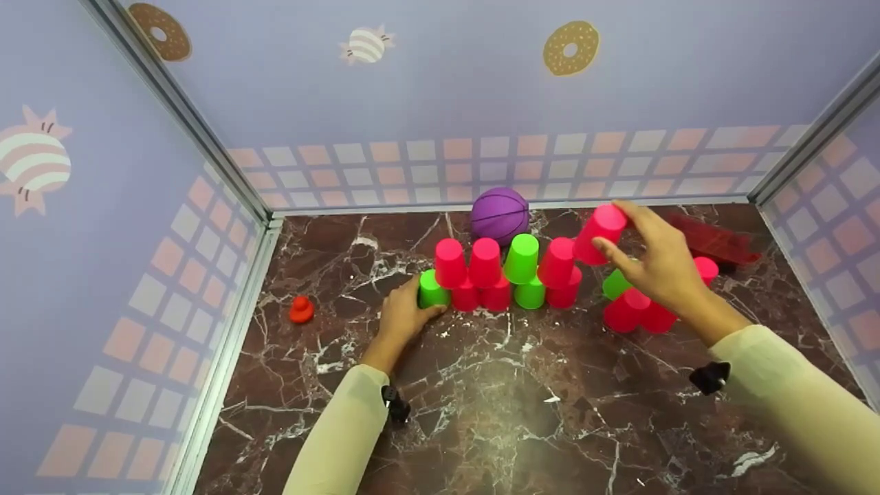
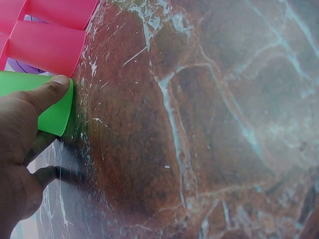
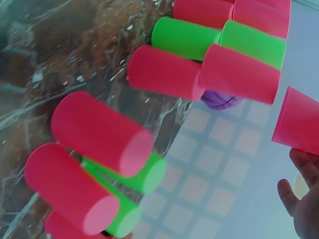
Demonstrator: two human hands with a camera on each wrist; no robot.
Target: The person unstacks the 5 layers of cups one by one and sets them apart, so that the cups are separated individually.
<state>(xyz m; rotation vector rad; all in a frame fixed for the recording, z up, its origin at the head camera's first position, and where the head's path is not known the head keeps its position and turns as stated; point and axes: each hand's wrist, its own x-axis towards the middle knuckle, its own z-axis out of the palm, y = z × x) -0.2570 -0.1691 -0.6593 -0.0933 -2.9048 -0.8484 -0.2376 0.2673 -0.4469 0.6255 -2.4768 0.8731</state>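
My right hand (image 1: 660, 265) grips an upside-down pink cup (image 1: 599, 234), slightly tilted, in the air right of a two-row cup wall. In the right wrist view that pink cup (image 3: 300, 122) shows at the right edge above my fingers. The wall's bottom row has green and pink cups, with a green cup (image 1: 434, 290) at its left end. My left hand (image 1: 402, 313) holds that end cup by its side, the thumb at its front in the left wrist view. Three pink cups and a green cup (image 1: 522, 258) make up the upper row.
Beside my right forearm stand loose pink cups (image 1: 627, 311) and a green cup (image 1: 617, 284). A purple ball (image 1: 500, 214) sits behind the wall of cups. An orange rubber duck (image 1: 301, 309) is at the left, and a red translucent object (image 1: 715, 240) at the back right. Panels enclose the marbled tabletop (image 1: 481, 412).
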